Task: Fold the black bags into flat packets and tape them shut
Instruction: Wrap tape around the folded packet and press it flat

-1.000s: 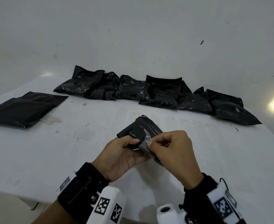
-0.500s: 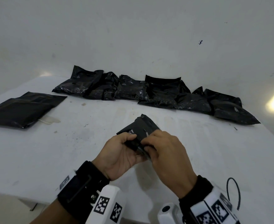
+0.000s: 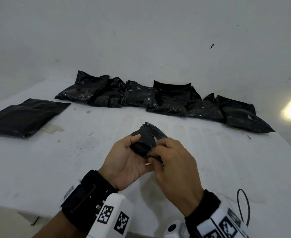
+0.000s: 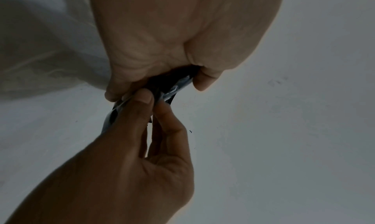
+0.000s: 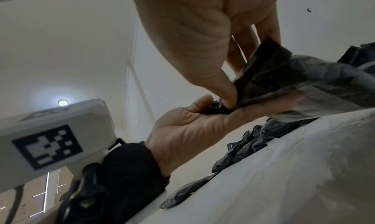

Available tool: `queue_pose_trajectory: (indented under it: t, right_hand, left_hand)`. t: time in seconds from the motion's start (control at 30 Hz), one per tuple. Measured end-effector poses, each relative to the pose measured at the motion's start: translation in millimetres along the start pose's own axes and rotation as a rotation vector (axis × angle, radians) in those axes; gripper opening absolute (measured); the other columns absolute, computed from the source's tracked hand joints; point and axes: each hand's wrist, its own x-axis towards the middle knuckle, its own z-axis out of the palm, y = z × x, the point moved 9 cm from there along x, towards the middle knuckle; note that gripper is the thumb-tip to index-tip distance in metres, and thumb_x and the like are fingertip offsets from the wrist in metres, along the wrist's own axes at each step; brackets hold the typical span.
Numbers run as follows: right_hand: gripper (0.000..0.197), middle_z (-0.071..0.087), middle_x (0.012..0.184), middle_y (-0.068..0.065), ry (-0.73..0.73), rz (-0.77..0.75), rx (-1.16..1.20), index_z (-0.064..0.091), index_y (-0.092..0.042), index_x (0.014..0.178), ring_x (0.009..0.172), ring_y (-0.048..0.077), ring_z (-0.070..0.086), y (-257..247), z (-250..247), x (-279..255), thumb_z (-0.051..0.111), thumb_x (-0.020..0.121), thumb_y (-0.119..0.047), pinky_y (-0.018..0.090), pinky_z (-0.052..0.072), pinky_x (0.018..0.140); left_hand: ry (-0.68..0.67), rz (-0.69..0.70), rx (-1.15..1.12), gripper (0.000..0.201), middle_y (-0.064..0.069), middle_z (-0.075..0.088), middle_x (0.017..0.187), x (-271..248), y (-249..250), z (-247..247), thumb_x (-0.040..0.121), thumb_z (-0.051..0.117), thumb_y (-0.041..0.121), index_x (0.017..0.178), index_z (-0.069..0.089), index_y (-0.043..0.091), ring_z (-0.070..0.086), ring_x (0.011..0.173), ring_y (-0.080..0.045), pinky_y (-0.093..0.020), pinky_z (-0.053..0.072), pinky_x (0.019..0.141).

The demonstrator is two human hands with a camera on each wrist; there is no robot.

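A small folded black packet (image 3: pixel 147 137) is held just above the white table (image 3: pixel 72 160) near its front middle. My left hand (image 3: pixel 131 152) grips it from the left, thumb on top and fingers underneath. My right hand (image 3: pixel 160 150) pinches the packet's near right edge, where shiny clear tape (image 4: pixel 172 89) shows. In the left wrist view the right hand's thumb and finger press the packet (image 4: pixel 162 86) against the left fingertips. The right wrist view shows the packet (image 5: pixel 270 73) resting on the left hand's fingers, with the right thumb pressed on its end.
A row of several filled black bags (image 3: pixel 158 98) lies along the back of the table by the white wall. One flat black bag (image 3: pixel 21 115) lies at the far left. A bit of tape (image 3: pixel 50 128) sticks to the table beside it.
The right hand has moved from above the packet down to its near right edge and pinches there. The packet has tilted slightly in the left hand.
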Motion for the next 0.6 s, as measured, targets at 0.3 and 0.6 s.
queue_pose_trajectory:
  t: [0.3,0.6]
  right_hand:
    - [0.050,0.054,0.071,-0.012,-0.106,-0.017,-0.063,0.029,-0.027,0.086,0.057,0.005,0.035,-5.6,5.7,2.1,0.074,0.075,-0.006,0.013,0.016,0.049]
    - [0.017,0.054,0.054,-0.007,0.201,0.207,0.474,0.044,-0.012,0.090,0.044,0.005,0.051,37.6,-50.2,21.4,0.055,0.097,-0.001,0.014,0.036,0.044]
  left_hand:
    - [-0.016,-0.009,0.116,0.059,-0.021,0.051,0.127,-3.1,2.6,3.8,0.090,0.039,0.038,0.135,0.054,0.003,0.056,0.095,-0.030,-0.044,0.046,0.086]
    - [0.165,0.146,0.490,0.049,-0.011,0.071,0.116,-5.9,32.0,-1.8,0.083,0.060,0.035,0.128,0.058,0.016,0.061,0.118,-0.023,-0.042,0.040,0.104]
